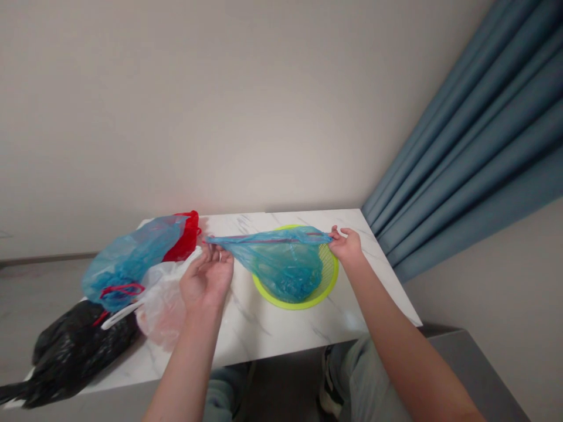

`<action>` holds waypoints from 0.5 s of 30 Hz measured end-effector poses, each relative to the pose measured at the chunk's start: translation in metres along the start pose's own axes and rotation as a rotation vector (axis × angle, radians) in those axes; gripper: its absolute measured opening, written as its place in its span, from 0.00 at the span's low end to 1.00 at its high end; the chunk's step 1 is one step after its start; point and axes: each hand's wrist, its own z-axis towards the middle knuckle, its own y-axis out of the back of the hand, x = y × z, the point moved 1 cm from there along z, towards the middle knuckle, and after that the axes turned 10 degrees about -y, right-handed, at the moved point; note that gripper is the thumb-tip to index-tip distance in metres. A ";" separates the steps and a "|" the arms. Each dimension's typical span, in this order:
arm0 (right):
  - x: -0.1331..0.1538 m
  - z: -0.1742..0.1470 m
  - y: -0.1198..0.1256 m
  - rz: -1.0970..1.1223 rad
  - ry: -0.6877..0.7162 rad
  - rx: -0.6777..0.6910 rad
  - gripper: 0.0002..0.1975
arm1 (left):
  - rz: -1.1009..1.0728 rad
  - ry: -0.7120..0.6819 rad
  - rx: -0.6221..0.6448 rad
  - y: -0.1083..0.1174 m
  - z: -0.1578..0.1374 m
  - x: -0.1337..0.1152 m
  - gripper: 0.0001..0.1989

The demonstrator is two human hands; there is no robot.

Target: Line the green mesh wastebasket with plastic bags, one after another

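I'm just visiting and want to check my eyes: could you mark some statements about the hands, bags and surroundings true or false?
1. The left hand and right hand stretch a blue bag between them. True.
2. The basket under that bag is red. False: the basket is yellow-green.
3. A blue curtain hangs on the right. True.
4. The black bag lies beyond the right hand. False: the black bag lies at the left end of the table.
5. The tabletop is white with grey veining. True.
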 end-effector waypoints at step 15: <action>-0.004 0.003 -0.001 -0.080 -0.063 0.044 0.06 | -0.108 -0.037 -0.004 0.000 0.002 0.001 0.02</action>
